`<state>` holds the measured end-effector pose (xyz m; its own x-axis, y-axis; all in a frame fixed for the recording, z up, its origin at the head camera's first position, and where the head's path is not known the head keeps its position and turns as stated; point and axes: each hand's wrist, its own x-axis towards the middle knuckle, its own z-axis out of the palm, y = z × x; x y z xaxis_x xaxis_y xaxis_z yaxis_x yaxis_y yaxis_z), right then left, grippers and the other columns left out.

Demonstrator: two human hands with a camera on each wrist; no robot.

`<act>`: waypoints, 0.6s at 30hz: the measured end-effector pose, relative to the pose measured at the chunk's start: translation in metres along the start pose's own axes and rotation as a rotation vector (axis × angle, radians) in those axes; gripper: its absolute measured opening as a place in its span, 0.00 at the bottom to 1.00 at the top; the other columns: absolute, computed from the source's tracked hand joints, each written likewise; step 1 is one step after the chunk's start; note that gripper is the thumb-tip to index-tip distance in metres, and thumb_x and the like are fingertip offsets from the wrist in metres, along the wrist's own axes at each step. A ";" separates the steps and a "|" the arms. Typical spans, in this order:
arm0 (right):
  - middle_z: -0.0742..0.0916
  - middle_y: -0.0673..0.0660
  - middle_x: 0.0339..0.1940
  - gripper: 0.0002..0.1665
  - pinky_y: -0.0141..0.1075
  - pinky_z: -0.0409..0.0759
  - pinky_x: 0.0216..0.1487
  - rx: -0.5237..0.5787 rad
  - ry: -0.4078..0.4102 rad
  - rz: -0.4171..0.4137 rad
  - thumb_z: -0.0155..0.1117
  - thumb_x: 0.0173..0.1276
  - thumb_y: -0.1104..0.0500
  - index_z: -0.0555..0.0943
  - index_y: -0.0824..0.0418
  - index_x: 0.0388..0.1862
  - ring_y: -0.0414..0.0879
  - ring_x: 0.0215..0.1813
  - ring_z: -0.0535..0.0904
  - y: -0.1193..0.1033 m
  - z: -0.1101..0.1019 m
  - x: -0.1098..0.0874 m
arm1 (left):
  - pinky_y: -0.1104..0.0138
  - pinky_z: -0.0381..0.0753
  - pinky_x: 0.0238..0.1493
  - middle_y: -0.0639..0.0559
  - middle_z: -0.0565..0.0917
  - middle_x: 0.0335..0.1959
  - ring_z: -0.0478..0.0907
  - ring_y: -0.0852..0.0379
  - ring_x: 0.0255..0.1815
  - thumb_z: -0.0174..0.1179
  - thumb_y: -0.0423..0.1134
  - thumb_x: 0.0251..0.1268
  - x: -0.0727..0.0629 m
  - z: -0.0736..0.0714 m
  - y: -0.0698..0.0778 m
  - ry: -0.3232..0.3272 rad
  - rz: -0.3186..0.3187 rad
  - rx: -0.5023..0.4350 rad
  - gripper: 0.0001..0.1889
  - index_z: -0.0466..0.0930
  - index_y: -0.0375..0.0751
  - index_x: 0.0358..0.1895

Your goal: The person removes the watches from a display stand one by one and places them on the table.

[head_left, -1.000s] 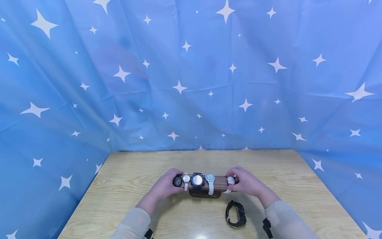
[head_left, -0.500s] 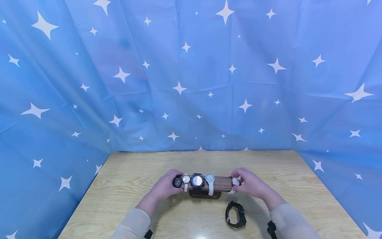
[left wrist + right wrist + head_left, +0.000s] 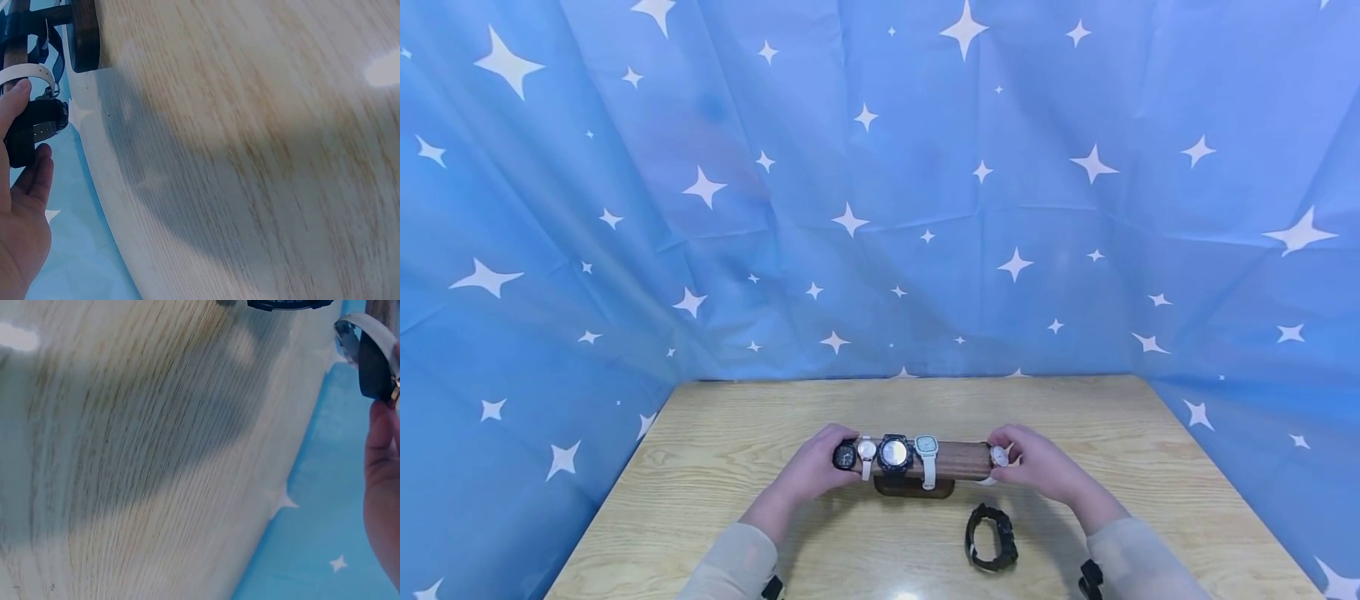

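A dark wooden watch stand with a horizontal bar stands mid-table. My left hand grips the bar's left end beside a black watch. Further along the bar sit a small white-strapped watch, a large black watch and a pale square watch. At the right end, my right hand pinches a round white-faced watch between thumb and fingers. In the right wrist view its pale strap still loops around the dark bar end.
On the wooden table, a black watch lies on its side in front of the stand's right half. A blue curtain with white stars hangs behind the table and along both sides.
My right hand has moved right with the white-faced watch, sliding it along the bar to the end. More bare wood shows beside the pale square watch. My left hand stays put.
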<state>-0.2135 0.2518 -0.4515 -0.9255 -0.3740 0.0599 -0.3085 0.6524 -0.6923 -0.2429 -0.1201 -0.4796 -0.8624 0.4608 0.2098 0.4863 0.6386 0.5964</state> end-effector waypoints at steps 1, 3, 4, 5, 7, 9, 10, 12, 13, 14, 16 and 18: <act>0.78 0.52 0.38 0.25 0.35 0.75 0.32 -0.003 0.002 -0.005 0.72 0.55 0.57 0.75 0.62 0.49 0.46 0.38 0.73 0.001 0.000 0.000 | 0.57 0.72 0.57 0.54 0.76 0.51 0.75 0.53 0.51 0.73 0.43 0.44 0.000 0.000 0.000 0.001 -0.001 0.000 0.31 0.74 0.44 0.56; 0.77 0.52 0.37 0.23 0.35 0.75 0.32 -0.013 0.013 -0.017 0.72 0.54 0.58 0.75 0.62 0.47 0.45 0.37 0.73 0.002 0.000 0.000 | 0.57 0.73 0.57 0.54 0.76 0.51 0.75 0.53 0.51 0.73 0.43 0.44 0.000 0.000 -0.001 0.003 -0.002 -0.001 0.31 0.73 0.44 0.56; 0.77 0.51 0.37 0.23 0.35 0.75 0.32 -0.021 0.021 -0.020 0.72 0.54 0.58 0.75 0.61 0.46 0.45 0.37 0.73 0.004 0.000 -0.001 | 0.57 0.73 0.57 0.54 0.77 0.51 0.75 0.53 0.51 0.73 0.43 0.44 0.000 0.000 0.000 0.004 -0.002 -0.003 0.31 0.74 0.44 0.56; 0.77 0.51 0.36 0.22 0.35 0.75 0.32 -0.027 0.033 -0.018 0.72 0.54 0.58 0.75 0.61 0.45 0.45 0.36 0.73 0.005 0.000 -0.002 | 0.57 0.73 0.57 0.54 0.77 0.51 0.75 0.53 0.51 0.73 0.43 0.44 0.000 0.001 -0.001 0.006 0.000 -0.004 0.31 0.74 0.44 0.56; 0.77 0.51 0.35 0.20 0.34 0.74 0.31 -0.036 0.051 -0.027 0.72 0.53 0.59 0.76 0.60 0.44 0.44 0.35 0.73 0.007 0.000 -0.005 | 0.57 0.72 0.57 0.54 0.77 0.51 0.75 0.53 0.51 0.73 0.43 0.44 0.000 0.001 -0.001 0.011 0.007 -0.002 0.31 0.74 0.43 0.56; 0.77 0.50 0.35 0.20 0.33 0.74 0.30 -0.041 0.067 -0.026 0.73 0.53 0.60 0.76 0.60 0.43 0.43 0.34 0.72 0.008 -0.001 -0.007 | 0.57 0.72 0.57 0.54 0.77 0.50 0.75 0.53 0.51 0.73 0.42 0.44 0.000 0.001 -0.001 0.014 0.009 0.001 0.31 0.74 0.43 0.55; 0.76 0.50 0.34 0.20 0.33 0.74 0.30 -0.044 0.076 -0.024 0.73 0.52 0.60 0.76 0.60 0.42 0.43 0.34 0.72 0.009 -0.001 -0.009 | 0.57 0.72 0.57 0.54 0.77 0.50 0.75 0.53 0.51 0.73 0.43 0.44 0.000 0.001 -0.001 0.015 0.011 0.002 0.31 0.74 0.43 0.55; 0.76 0.50 0.34 0.20 0.32 0.73 0.29 -0.045 0.086 -0.027 0.73 0.52 0.60 0.76 0.60 0.42 0.42 0.33 0.72 0.009 -0.001 -0.012 | 0.58 0.72 0.57 0.54 0.77 0.50 0.75 0.54 0.51 0.73 0.43 0.44 0.000 0.001 -0.001 0.012 0.011 0.007 0.31 0.74 0.43 0.55; 0.76 0.51 0.33 0.20 0.32 0.73 0.29 -0.044 0.089 -0.032 0.73 0.52 0.60 0.76 0.61 0.42 0.42 0.33 0.72 0.009 -0.001 -0.014 | 0.58 0.72 0.57 0.54 0.77 0.50 0.75 0.54 0.51 0.73 0.43 0.44 0.000 0.001 -0.001 0.010 0.009 0.007 0.31 0.74 0.43 0.55; 0.76 0.51 0.33 0.20 0.32 0.74 0.28 -0.043 0.092 -0.033 0.73 0.52 0.60 0.76 0.62 0.42 0.41 0.32 0.72 0.009 -0.002 -0.015 | 0.58 0.73 0.57 0.54 0.77 0.51 0.75 0.53 0.51 0.73 0.43 0.44 0.000 0.001 -0.001 0.007 0.007 0.008 0.31 0.74 0.43 0.56; 0.76 0.51 0.32 0.21 0.32 0.74 0.28 -0.043 0.098 -0.038 0.73 0.52 0.59 0.75 0.64 0.42 0.41 0.32 0.72 0.009 -0.003 -0.019 | 0.57 0.72 0.57 0.54 0.77 0.51 0.75 0.53 0.51 0.73 0.42 0.44 0.000 0.001 -0.001 0.004 0.001 0.005 0.31 0.74 0.43 0.56; 0.76 0.50 0.31 0.21 0.31 0.74 0.28 -0.042 0.099 -0.034 0.73 0.52 0.59 0.75 0.64 0.42 0.40 0.32 0.72 0.009 -0.004 -0.023 | 0.57 0.72 0.57 0.53 0.76 0.51 0.75 0.53 0.51 0.73 0.42 0.44 0.000 0.001 0.000 0.001 -0.002 0.003 0.31 0.74 0.43 0.56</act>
<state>-0.1958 0.2688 -0.4557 -0.9308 -0.3310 0.1548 -0.3471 0.6685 -0.6577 -0.2427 -0.1197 -0.4802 -0.8633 0.4592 0.2095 0.4853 0.6411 0.5945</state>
